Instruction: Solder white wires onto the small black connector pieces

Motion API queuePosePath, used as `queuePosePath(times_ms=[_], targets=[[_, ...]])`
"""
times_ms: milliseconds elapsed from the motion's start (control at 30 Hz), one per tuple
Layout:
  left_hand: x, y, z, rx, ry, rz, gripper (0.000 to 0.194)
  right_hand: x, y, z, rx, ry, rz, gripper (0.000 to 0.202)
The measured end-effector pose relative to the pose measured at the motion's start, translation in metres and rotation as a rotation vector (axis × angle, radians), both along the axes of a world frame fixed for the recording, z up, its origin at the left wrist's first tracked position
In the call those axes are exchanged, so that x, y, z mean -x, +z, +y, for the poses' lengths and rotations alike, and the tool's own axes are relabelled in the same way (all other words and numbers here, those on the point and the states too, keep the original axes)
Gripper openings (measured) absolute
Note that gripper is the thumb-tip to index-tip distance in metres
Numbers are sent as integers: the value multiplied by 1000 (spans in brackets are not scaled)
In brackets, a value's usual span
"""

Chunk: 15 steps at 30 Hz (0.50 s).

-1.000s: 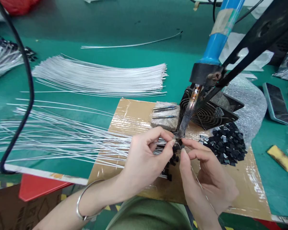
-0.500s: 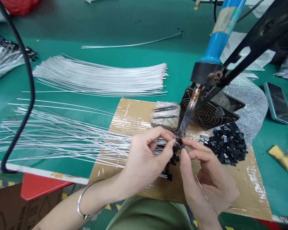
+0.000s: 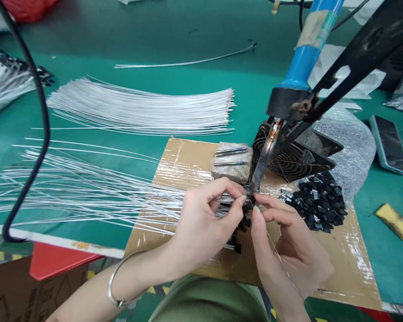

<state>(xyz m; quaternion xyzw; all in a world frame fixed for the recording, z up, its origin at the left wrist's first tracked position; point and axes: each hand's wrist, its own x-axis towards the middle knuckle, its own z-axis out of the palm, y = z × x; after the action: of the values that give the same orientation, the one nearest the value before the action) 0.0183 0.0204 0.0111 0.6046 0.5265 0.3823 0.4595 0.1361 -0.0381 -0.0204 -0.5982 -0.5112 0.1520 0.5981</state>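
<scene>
My left hand (image 3: 211,214) is closed, thumb and forefinger pinching the end of a white wire right at the tip of the soldering iron (image 3: 263,161). The pinched end is mostly hidden by the fingers. Thin solder wire (image 3: 274,247) runs across my right hand (image 3: 289,246), whose thumb and fingers close on it just right of the iron's tip. Loose white wires (image 3: 121,192) spread leftward from beneath my left hand. Several black connectors (image 3: 237,247) on wire ends lie below the fingers, on the brown cardboard (image 3: 339,259).
Behind the cardboard lies a bundle of white wires (image 3: 147,109). A block with metal tips (image 3: 231,170) and a black fan (image 3: 289,156) stand near the iron. To the right are a pile of black connectors (image 3: 319,201), a phone (image 3: 389,143) and a yellow sponge (image 3: 396,221).
My right thumb and hand have shifted very slightly left, with the solder wire still in the fingers. My left hand and the iron look unmoved.
</scene>
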Motion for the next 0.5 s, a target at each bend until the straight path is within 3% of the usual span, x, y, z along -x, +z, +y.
queuePosePath(times_ms=[500], targets=[[0,1,-1,15,2,-31,13,1,1,1,-25,-18,-2,14]])
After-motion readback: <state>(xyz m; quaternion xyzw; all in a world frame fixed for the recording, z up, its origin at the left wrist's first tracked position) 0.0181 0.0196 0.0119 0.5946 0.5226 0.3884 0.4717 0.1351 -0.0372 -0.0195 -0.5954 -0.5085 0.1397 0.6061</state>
